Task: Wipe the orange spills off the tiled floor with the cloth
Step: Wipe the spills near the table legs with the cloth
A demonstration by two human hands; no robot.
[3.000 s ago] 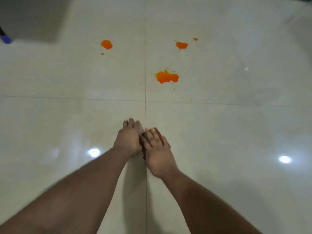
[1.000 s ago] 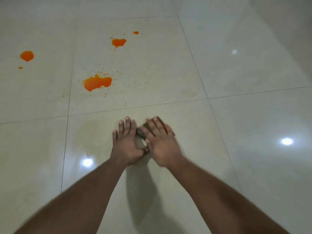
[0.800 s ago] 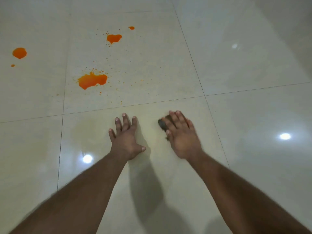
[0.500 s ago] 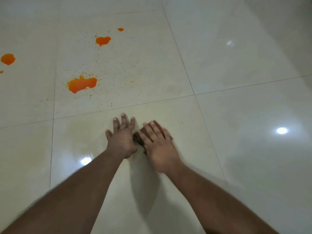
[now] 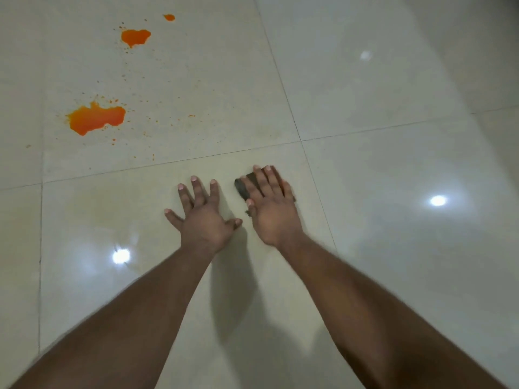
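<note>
Dark cloth (image 5: 243, 188) lies pinned under the flat right hand (image 5: 271, 210); left hand (image 5: 202, 219) splayed, holding nothing. Press evenly, sweep toward the large orange spill (image 5: 95, 119).

arms: 2, bare to elbow | left hand (image 5: 202, 220), right hand (image 5: 273, 211): no gloves

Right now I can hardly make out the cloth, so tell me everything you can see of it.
The cloth is a small, dark brownish wad, mostly hidden under the right hand, which lies flat on it and presses it to the pale tiled floor. Only its left edge shows beside the fingers. It sits apart from the orange spills; its weave is too unclear to tell.
</note>
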